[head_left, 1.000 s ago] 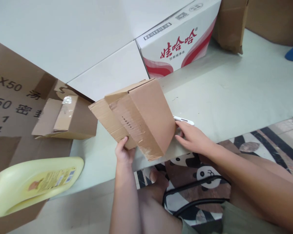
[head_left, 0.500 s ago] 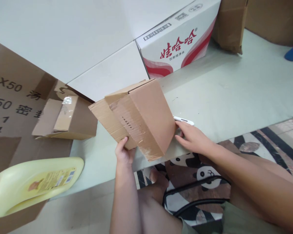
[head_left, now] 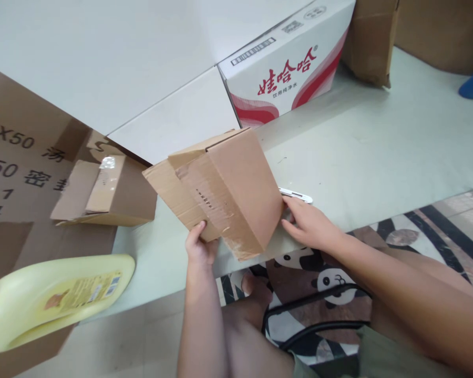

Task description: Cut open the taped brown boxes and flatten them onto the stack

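A small brown cardboard box (head_left: 246, 184) is tilted in front of me, with a flap standing out on its left and worn tape along its near side. My left hand (head_left: 201, 244) pinches the lower edge of that flap, thumb on top and fingers beneath. At the box's right edge, my right hand (head_left: 307, 220) holds the side, its fingertips partly hidden behind the cardboard. Just beyond the right hand lies a white, slim tool (head_left: 295, 195) that looks like a utility knife, partly covered by the box.
Another opened small box (head_left: 122, 189) sits to the left, near a large printed carton (head_left: 11, 210). A pale yellow bottle (head_left: 59, 299) lies at lower left. Behind stands a white and red carton (head_left: 287, 79). A pale green cover (head_left: 378, 142) lines the table.
Almost nothing differs; the view has shifted very slightly, and both hands keep their places on the box.
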Available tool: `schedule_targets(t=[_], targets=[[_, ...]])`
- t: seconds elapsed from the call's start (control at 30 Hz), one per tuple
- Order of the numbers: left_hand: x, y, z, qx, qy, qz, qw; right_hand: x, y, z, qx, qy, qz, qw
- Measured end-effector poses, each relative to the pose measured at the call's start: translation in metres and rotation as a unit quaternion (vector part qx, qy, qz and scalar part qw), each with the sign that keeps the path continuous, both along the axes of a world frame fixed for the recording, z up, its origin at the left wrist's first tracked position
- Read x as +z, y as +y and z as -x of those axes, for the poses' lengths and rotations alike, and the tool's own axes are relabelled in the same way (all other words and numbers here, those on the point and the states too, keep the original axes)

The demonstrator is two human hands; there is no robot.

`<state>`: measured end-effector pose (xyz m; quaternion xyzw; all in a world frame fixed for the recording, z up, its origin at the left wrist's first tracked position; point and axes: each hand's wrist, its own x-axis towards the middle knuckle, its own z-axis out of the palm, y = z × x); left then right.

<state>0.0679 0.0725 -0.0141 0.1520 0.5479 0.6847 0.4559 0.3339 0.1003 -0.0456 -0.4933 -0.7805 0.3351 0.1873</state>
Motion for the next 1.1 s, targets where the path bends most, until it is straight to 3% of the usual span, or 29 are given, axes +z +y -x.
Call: schedule_targets(t=[0.5, 0.87, 1.1], targets=[[-0.004, 0.0, 0.003, -0.01, 0.007, -0.003, 1.0, -0.005, 0.001, 0.001, -0.003, 0.011, -0.035, 0.999], [-0.011, 0.006, 0.002, -0.053, 0.111, 0.021, 0.992, -0.004, 0.001, 0.0, -0.016, 0.003, -0.054, 0.998], [-0.009, 0.008, 0.0, -0.048, 0.095, 0.02, 0.994, 0.001, -0.001, 0.001, -0.023, 0.031, -0.008, 0.999]])
